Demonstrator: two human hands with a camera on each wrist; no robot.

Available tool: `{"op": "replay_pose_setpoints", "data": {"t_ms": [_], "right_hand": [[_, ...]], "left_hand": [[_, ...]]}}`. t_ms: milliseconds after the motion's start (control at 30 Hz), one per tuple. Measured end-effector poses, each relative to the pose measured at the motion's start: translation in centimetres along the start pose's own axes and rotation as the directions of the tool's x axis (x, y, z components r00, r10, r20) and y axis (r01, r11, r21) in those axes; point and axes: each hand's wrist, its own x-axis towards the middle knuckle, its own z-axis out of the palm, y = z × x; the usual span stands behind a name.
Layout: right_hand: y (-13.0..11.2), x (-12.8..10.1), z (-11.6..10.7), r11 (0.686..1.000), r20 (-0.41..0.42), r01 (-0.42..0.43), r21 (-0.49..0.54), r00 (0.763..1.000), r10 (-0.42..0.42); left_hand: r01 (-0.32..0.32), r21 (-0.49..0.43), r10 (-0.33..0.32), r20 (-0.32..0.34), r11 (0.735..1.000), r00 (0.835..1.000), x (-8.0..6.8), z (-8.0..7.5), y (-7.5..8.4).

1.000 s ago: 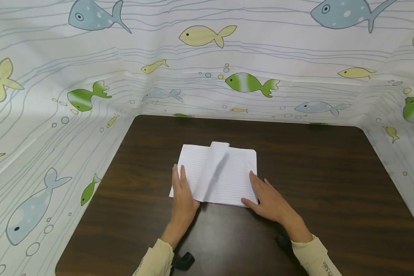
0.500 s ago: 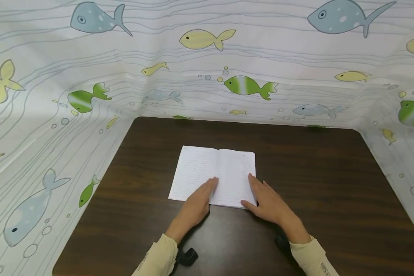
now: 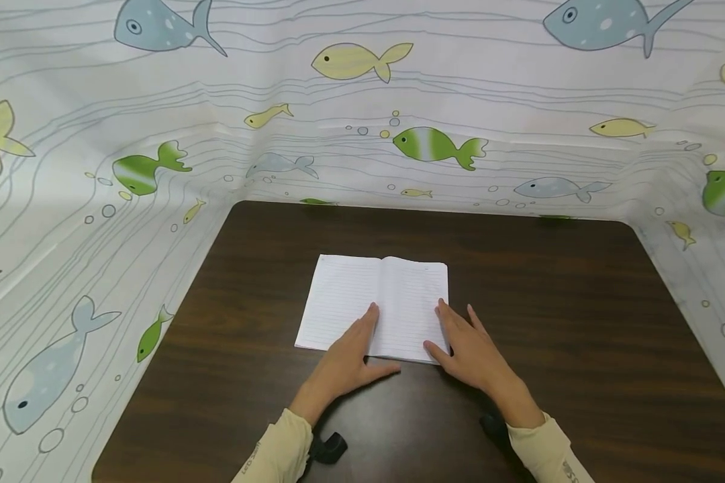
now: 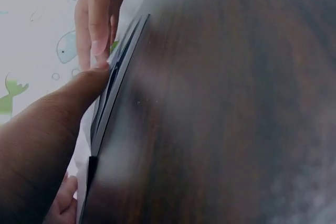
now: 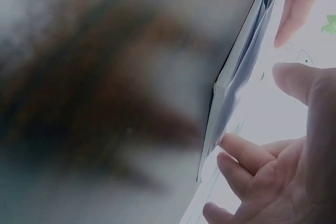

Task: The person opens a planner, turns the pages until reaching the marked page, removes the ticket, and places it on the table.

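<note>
A notebook [image 3: 344, 295] with white lined pages lies spread flat on the dark table, its fold running near the middle. My left hand [image 3: 347, 355] rests over its lower part, straight fingers along the left page beside the fold, the thumb pointing right past the near edge. At the right page's outer edge is my right hand [image 3: 474, 349], fingers extended along that edge and thumb over the lower right corner. Seen edge-on in the left wrist view, the notebook [image 4: 118, 80] has a thin dark cover under its pages. The right wrist view has relaxed right fingers [image 5: 247, 153] by that edge.
The brown wood-grain table [image 3: 538, 288] extends around the notebook. A white sheet [image 3: 507, 74] printed with fish stands along the back and sides. Black straps [image 3: 329, 448] sit at both wrists, by the light sleeves [image 3: 278, 446].
A raised page near the fold has come down flat on the right. My left hand has moved from the left edge to the fold, then spread its thumb rightward; the right hand stays nearly put.
</note>
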Motion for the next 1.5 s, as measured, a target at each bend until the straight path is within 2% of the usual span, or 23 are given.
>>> {"op": "replay_pose_setpoints", "data": {"t_ms": [200, 400, 467, 533, 600, 667, 800, 967, 1000, 1067, 1133, 1200, 1233, 1300, 1333, 1433, 1500], "right_hand": [[-0.5, 0.7, 0.4, 0.998, 0.001, 0.061, 0.002, 0.998, -0.061], [-1.1, 1.2, 0.9, 0.996, 0.004, 0.089, 0.009, 0.996, -0.089], [-1.1, 1.2, 1.0, 0.997, 0.013, 0.079, 0.015, 0.997, -0.079], [-1.1, 1.1, 1.0, 0.997, 0.022, 0.064, 0.032, 0.998, -0.064], [-1.0, 1.0, 1.0, 0.998, 0.036, 0.042, 0.052, 0.998, -0.044], [-0.9, 1.0, 0.9, 0.997, 0.036, 0.026, 0.07, 0.999, -0.029], [-0.7, 0.8, 0.8, 0.996, 0.031, 0.011, 0.087, 0.999, -0.013], [-0.6, 0.6, 0.8, 0.996, 0.029, 0.014, 0.084, 0.999, -0.016], [-0.6, 0.6, 0.8, 0.997, 0.028, 0.014, 0.08, 0.999, -0.016], [-0.6, 0.6, 0.8, 0.997, 0.024, 0.018, 0.075, 1.0, -0.02], [-0.6, 0.7, 0.7, 0.997, 0.025, 0.02, 0.07, 0.999, -0.022], [-0.5, 0.7, 0.7, 0.997, 0.031, 0.018, 0.07, 0.999, -0.02], [-0.5, 0.7, 0.7, 0.997, 0.034, 0.018, 0.071, 0.999, -0.02], [-0.5, 0.7, 0.7, 0.998, 0.044, 0.012, 0.068, 0.999, -0.015], [-0.5, 0.7, 0.6, 0.998, 0.046, 0.012, 0.066, 0.999, -0.015], [-0.6, 0.7, 0.6, 0.998, 0.048, 0.015, 0.059, 0.999, -0.018], [-0.5, 0.7, 0.6, 0.998, 0.044, 0.024, 0.053, 0.999, -0.026]], "left_hand": [[-0.011, -0.016, 0.01, -0.064, 1.0, 0.998, 0.1, -0.1, 0.0], [0.011, -0.011, -0.012, -0.062, 1.0, 0.998, 0.0, -0.2, -0.2], [-0.001, -0.011, 0.0, -0.103, 1.0, 0.995, 0.0, -0.2, -0.4], [-0.004, -0.016, 0.001, -0.18, 1.0, 0.984, 0.0, -0.2, -0.5], [0.004, -0.024, -0.01, -0.275, 1.0, 0.961, 0.1, -0.3, -0.3], [0.017, -0.042, -0.031, -0.374, 0.999, 0.927, 0.3, -0.3, -0.1], [0.055, -0.114, -0.106, -0.508, 0.992, 0.855, 0.4, -0.3, 0.2], [0.14, -0.205, -0.236, -0.58, 0.969, 0.78, -0.2, -0.4, -0.4], [0.172, -0.192, -0.254, -0.59, 0.966, 0.767, -0.3, -0.5, -0.6], [0.236, -0.109, -0.252, -0.608, 0.966, 0.753, -0.5, -0.6, -1.1], [0.288, 0.009, -0.222, -0.616, 0.957, 0.756, -0.6, -0.9, -1.3], [0.295, 0.137, -0.154, -0.608, 0.946, 0.779, -0.6, -1.1, -1.5], [0.275, 0.191, -0.113, -0.592, 0.942, 0.798, -0.4, -1.2, -1.5], [0.189, 0.27, -0.017, -0.535, 0.944, 0.845, -0.1, -1.3, -1.3], [0.127, 0.29, 0.036, -0.497, 0.948, 0.867, 0.1, -1.2, -1.2], [-0.058, 0.274, 0.151, -0.33, 0.96, 0.932, 0.5, -0.6, -0.7], [-0.133, 0.24, 0.184, -0.2, 0.962, 0.962, 0.5, 0.0, -0.5]]}}
